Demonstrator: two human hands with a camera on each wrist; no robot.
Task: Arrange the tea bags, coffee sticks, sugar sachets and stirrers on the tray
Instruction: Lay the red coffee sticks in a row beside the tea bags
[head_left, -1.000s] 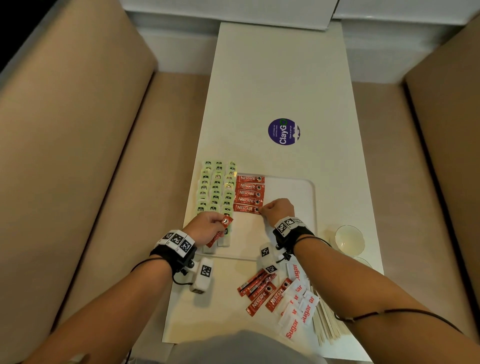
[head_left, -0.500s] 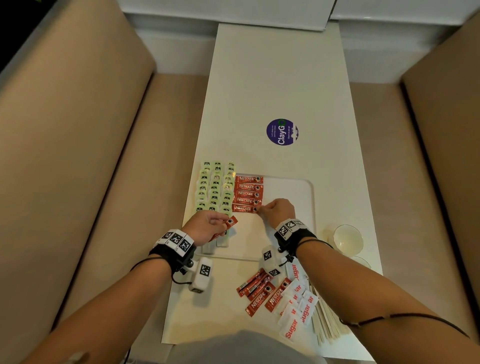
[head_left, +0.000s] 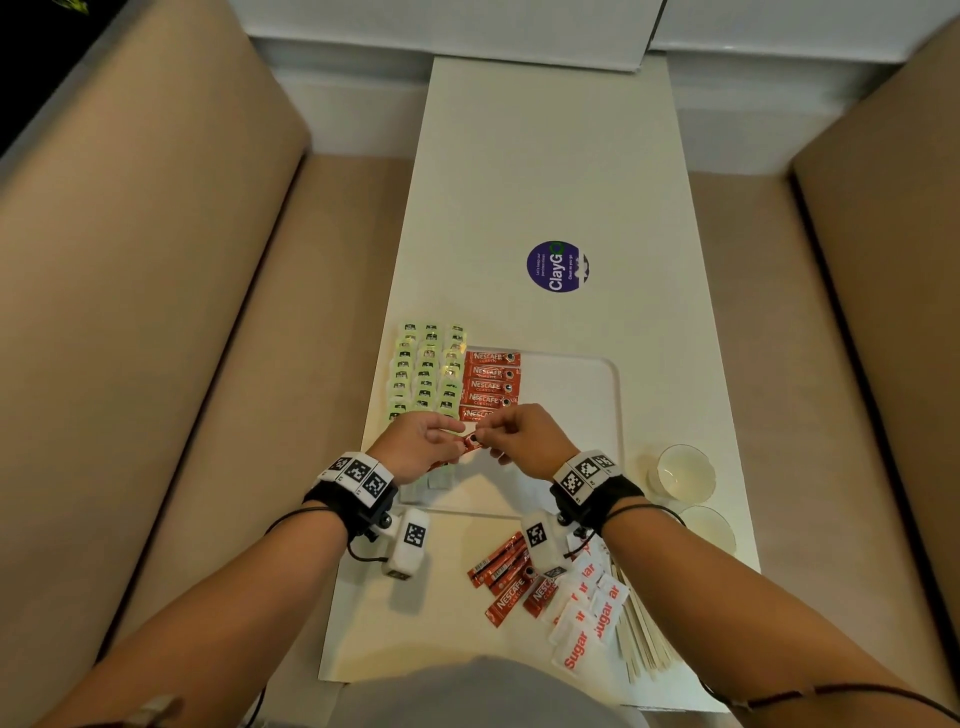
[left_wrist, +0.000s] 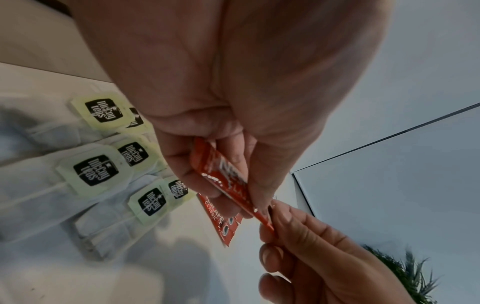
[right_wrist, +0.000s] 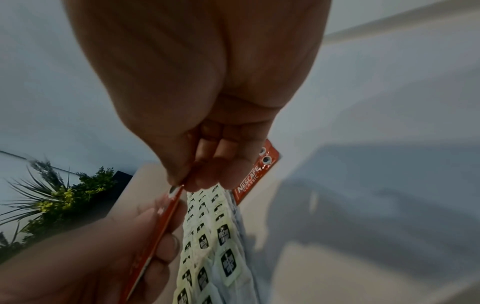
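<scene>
The white table (head_left: 545, 171) carries a white tray (head_left: 582, 415) at its near end. Tea bags (head_left: 426, 371) lie in three columns along the tray's left side; a column of five coffee sticks (head_left: 491, 384) lies just beside them.

Change noted: a second ago the right hand (head_left: 524, 441) rested at the lowest stick of that column while the left hand (head_left: 415, 447) held a stick apart, nearer the tea bags. The two hands have now met above the tray. The left hand's fingers are curled round a held coffee stick (left_wrist: 228, 181), and the right hand's thumb and forefinger pinch its free end. Judgement: a hand-over is under way, and this stick will likely go down as the sixth in the column, just below the fifth.

Outstanding: loose coffee sticks (head_left: 506, 577), sugar packets (head_left: 587, 608) and wooden stirrers (head_left: 644, 634) lie off the tray at the table's near right. Two glass cups (head_left: 683, 473) stand right of the tray.

Legible writing: "NESCAFE CLASSIC" on the sticks; "McCoy teas" on the tea bag tags (left_wrist: 96, 170); "Sugar" in red on the packets; "ClayGo" on a round purple sticker (head_left: 558, 266).
</scene>
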